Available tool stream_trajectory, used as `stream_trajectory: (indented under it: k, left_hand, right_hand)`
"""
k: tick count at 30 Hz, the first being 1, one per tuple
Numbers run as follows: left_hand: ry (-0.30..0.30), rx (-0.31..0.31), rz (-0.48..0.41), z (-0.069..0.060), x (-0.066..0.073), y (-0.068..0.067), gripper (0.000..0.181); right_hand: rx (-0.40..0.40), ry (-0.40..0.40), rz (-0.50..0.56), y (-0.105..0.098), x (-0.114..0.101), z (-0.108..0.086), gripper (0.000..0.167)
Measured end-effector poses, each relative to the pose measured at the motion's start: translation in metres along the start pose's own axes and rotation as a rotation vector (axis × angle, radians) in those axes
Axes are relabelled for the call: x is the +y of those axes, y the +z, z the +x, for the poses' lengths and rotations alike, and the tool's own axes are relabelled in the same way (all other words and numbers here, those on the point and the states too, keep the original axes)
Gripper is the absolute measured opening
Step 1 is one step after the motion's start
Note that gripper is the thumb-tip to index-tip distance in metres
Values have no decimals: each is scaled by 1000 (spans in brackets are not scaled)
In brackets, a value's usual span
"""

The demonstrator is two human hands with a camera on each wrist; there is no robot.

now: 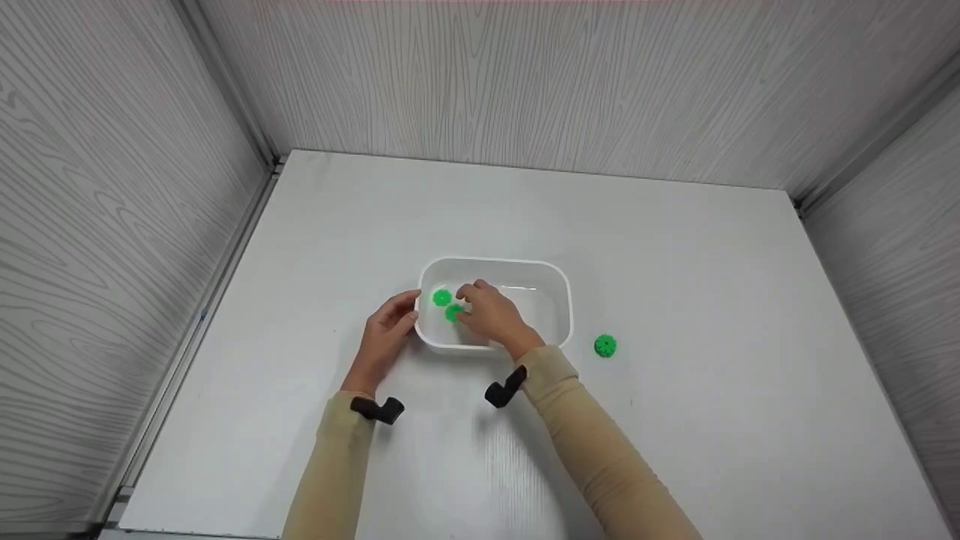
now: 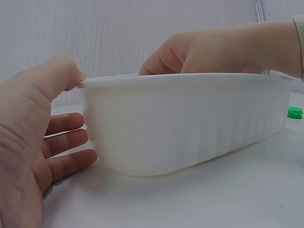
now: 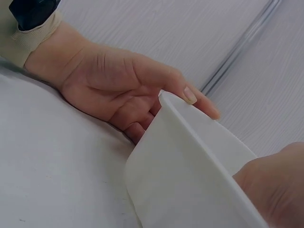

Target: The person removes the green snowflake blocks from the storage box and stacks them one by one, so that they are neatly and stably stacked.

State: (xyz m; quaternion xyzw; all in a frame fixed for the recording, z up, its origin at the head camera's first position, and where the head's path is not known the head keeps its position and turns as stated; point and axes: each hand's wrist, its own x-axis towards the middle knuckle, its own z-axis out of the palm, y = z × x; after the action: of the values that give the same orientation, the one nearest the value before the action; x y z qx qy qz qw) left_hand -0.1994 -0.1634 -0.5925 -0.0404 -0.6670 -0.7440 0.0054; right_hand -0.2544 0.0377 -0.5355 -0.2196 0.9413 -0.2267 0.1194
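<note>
A white rectangular plastic basin [image 1: 493, 349] stands on the white table. Beside its left end, my left hand [image 1: 386, 336] touches the rim with the thumb, while several fairly straight fingers [image 2: 71, 164] lie against the outer wall. My right hand [image 1: 495, 315] reaches down inside the basin, fingers bent. One small green scalloped disc [image 1: 452, 313] is by its thumb tip, partly covered, with a gap between thumb and fingers. Another green disc [image 1: 442, 298] lies on the basin floor, just up and left. Both wrist views hide the right fingertips behind the basin wall.
A darker green scalloped piece [image 1: 605, 346], looking thick or stacked, sits on the table right of the basin. Wood-grain panels [image 1: 480, 82] enclose the table at the back and both sides. A black wrist camera [image 1: 504, 387] is strapped on each sleeve.
</note>
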Motion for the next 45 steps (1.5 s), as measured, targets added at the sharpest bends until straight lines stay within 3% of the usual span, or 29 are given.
stream_trajectory:
  k: [11, 18, 24, 31, 45]
  left_hand:
    - [16, -36, -35, 0, -1, -4, 41]
    - [44, -46, -46, 0, -3, -6, 42]
    - [60, -61, -37, 1, -5, -5, 43]
    - [75, -80, -66, 1, -2, -6, 46]
    - [77, -50, -28, 1, -2, -5, 42]
  right_hand:
    - [-55, 55, -82, 10, -2, 6, 41]
    - [-55, 38, -116, 15, -1, 7, 38]
    - [-67, 57, -98, 15, -1, 7, 35]
    - [-64, 85, -156, 13, -1, 8, 36]
    - [-57, 123, -73, 6, -2, 5, 38]
